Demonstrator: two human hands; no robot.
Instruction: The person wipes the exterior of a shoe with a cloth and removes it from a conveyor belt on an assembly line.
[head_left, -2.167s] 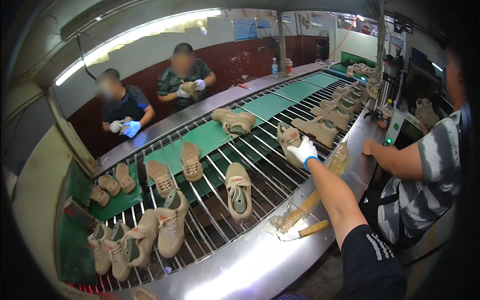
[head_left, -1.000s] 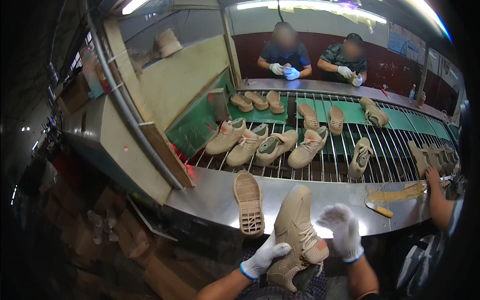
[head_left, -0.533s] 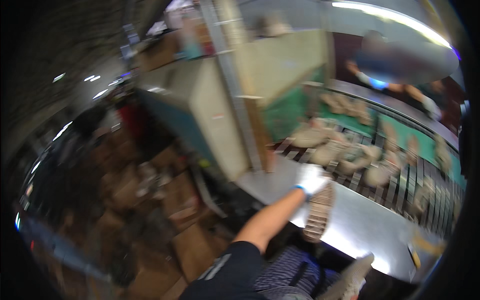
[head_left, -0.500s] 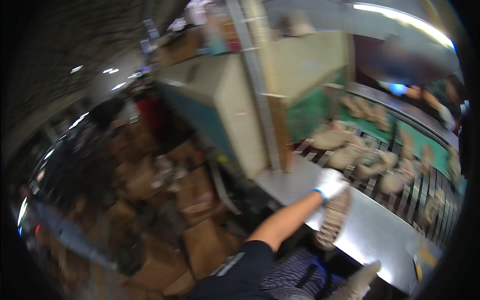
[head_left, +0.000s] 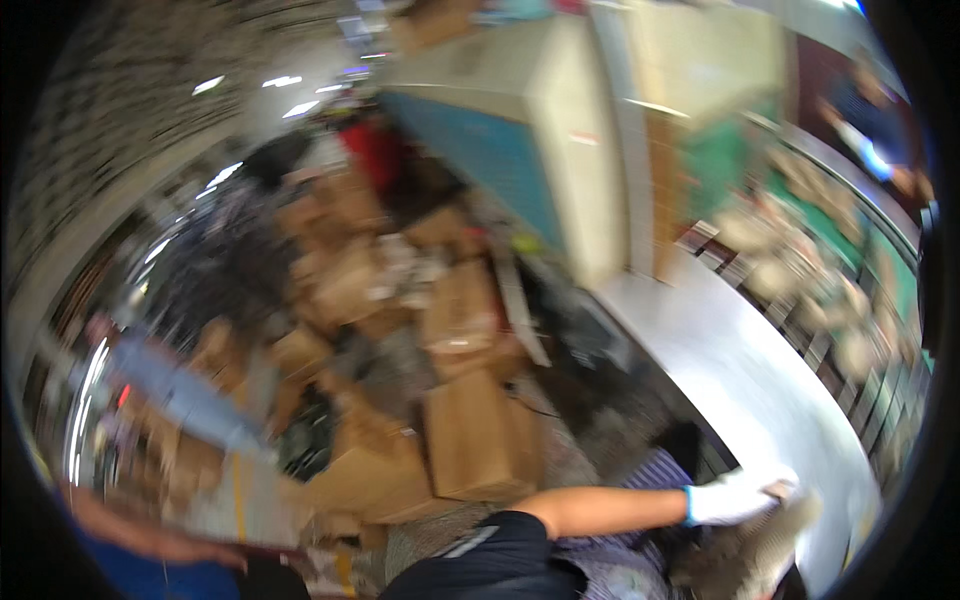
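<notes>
The picture is heavily blurred by motion. My left arm comes in from the bottom middle and stretches to the right. My left hand [head_left: 733,497], in a white glove with a blue cuff, is closed over a tan shoe [head_left: 779,540] at the near edge of the steel ledge [head_left: 760,390]. The shoe's shape is smeared, and part of it runs off toward the lower right rim. My right hand is out of the picture.
Several cardboard boxes [head_left: 478,440] lie piled on the floor to the left. A teal and beige machine cabinet [head_left: 535,140] stands behind them. The roller conveyor with tan shoes [head_left: 835,300] runs along the right. A person [head_left: 880,135] works at its far side.
The view has swung further left, toward the boxes on the floor. My left hand has drawn back from the middle of the ledge to its near edge, with the tan shoe under it.
</notes>
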